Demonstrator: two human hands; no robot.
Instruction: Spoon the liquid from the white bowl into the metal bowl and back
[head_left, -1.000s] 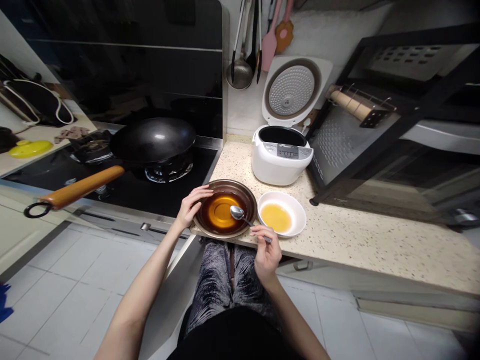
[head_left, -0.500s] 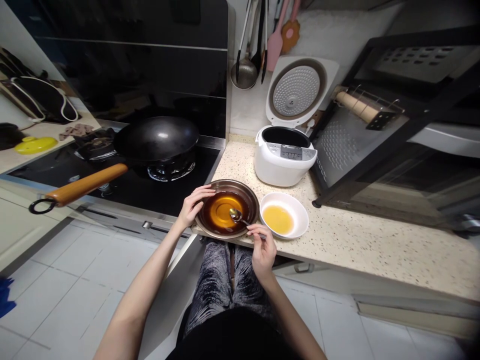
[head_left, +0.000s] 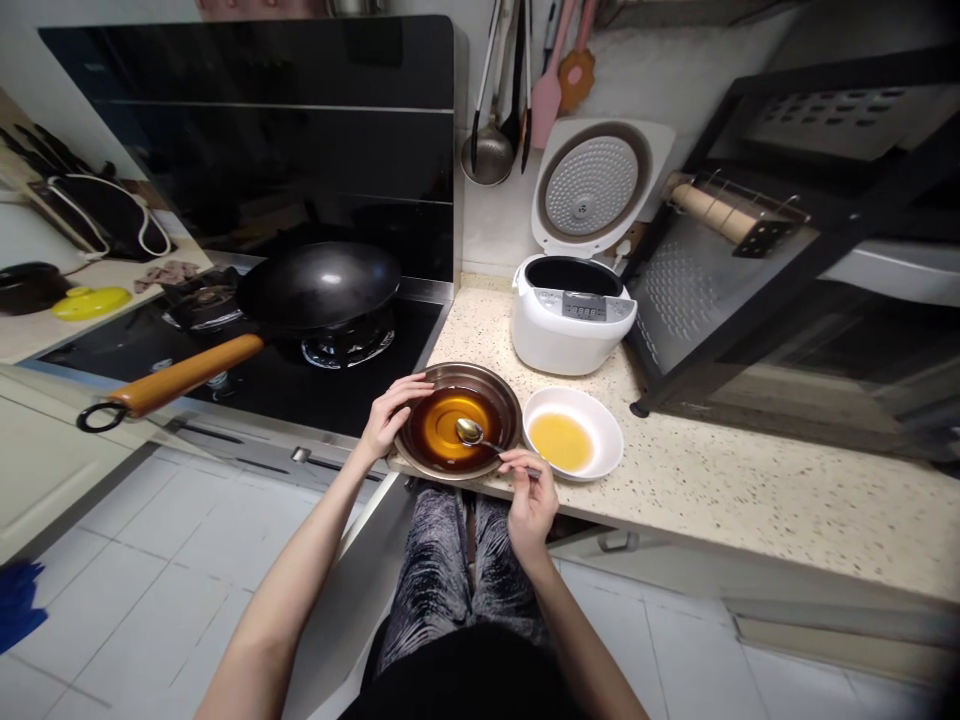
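Note:
A wide metal bowl (head_left: 491, 383) of dark amber liquid (head_left: 450, 408) stands at the counter's front edge. My left hand (head_left: 390, 413) holds its left rim, fingers laid over the edge. Between the fingers and thumb of my right hand (head_left: 531, 497) is the handle of a metal spoon (head_left: 470, 432). The spoon's head is over the amber liquid; whether it dips in, I cannot tell. Right beside the metal bowl sits a white bowl (head_left: 609, 440) with a shallow yellow liquid (head_left: 562, 441).
Behind the bowls a white rice cooker (head_left: 574, 340) has its lid raised. A black wok (head_left: 322, 285) rests on the stove at left, its wooden handle (head_left: 191, 375) pointing toward me. Utensils (head_left: 491, 155) hang on the wall. A dark metal rack (head_left: 675, 370) stands at right.
The spoon's head looks slightly higher and more exposed above the liquid. My left hand keeps its place on the rim. The whole view has shifted a little.

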